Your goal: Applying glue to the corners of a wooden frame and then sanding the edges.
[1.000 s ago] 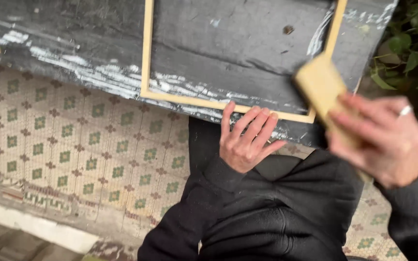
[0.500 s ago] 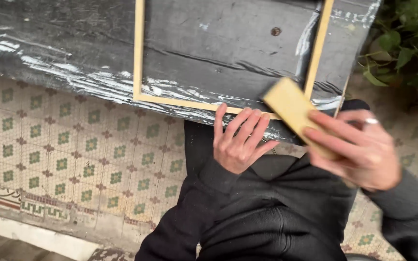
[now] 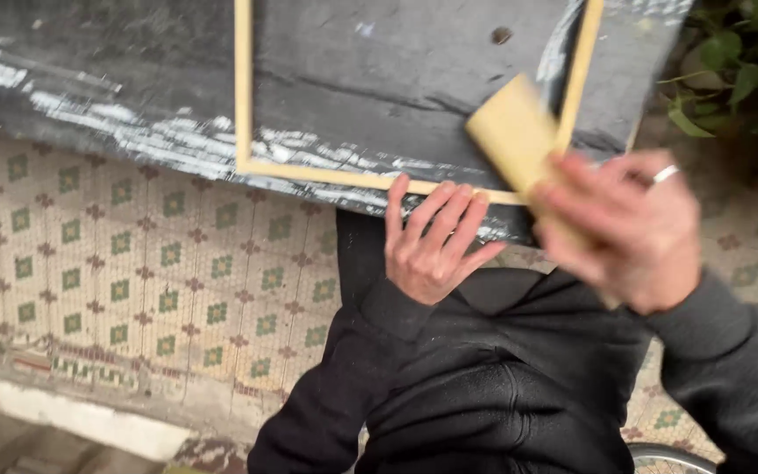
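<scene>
A yellowish block [image 3: 519, 140], flat and oblong, is held in the right hand [image 3: 629, 233]; the grip is closed around its lower end, the fingers wrapped over it, though the hand is blurred and the exact finger placement cannot be told. The block's long axis is tilted, running from about 5 o'clock at the hand up toward 11 o'clock, and its free end lies over the lower right corner of a thin wooden frame [image 3: 243, 96]. Whether the block touches the frame or is held just above it cannot be told.

The frame is laid flat on a dark, paint-streaked table [image 3: 116, 61]; its near rail runs roughly from 9 o'clock to 3 o'clock along the table's front edge, and its right rail rises toward 12 o'clock. The left hand [image 3: 432, 241] is spread open and holds nothing; its fingertips are pressed on the near rail and the table's edge, at about 9 o'clock from the block and just beside it. The right hand is thus the nearer to the corner. A ring is worn on the right hand. Patterned floor tiles [image 3: 133, 263] are seen below, and green leaves [image 3: 739, 79] at 2 o'clock.
</scene>
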